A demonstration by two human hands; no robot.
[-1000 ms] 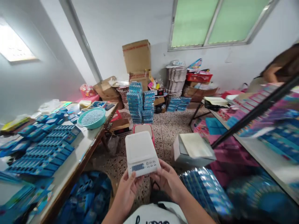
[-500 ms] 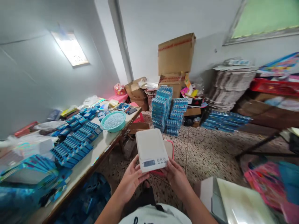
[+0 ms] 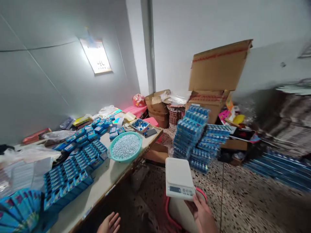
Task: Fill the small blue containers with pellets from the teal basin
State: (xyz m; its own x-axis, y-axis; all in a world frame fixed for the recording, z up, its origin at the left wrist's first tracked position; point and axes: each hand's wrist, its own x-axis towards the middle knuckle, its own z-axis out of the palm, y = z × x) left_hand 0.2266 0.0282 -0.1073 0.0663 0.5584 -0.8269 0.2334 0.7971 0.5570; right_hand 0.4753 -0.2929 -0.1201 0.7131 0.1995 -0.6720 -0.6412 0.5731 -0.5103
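Observation:
A white digital kitchen scale (image 3: 179,174) with a small dark display is held up in front of me, its buttons along the near edge. My right hand (image 3: 202,212) grips its near right corner, thumb on top and fingers partly hidden beneath. Beneath the scale stands a red-rimmed stool (image 3: 181,213) with a pale seat. My left hand (image 3: 110,223) is at the bottom of the view beside the table edge, fingers stretched out and holding nothing. Nearest to it is the long table (image 3: 104,191).
A turquoise basin (image 3: 125,159) of pale beads stands on the table, with a phone (image 3: 150,132) behind it. Rows of small blue boxes (image 3: 70,176) cover the table's left. Wrapped blue stacks (image 3: 189,132) and a cardboard box (image 3: 218,69) stand on the floor ahead.
My left hand has let go of the scale and moved left towards the table. The scale stays in my right hand. My view has turned left.

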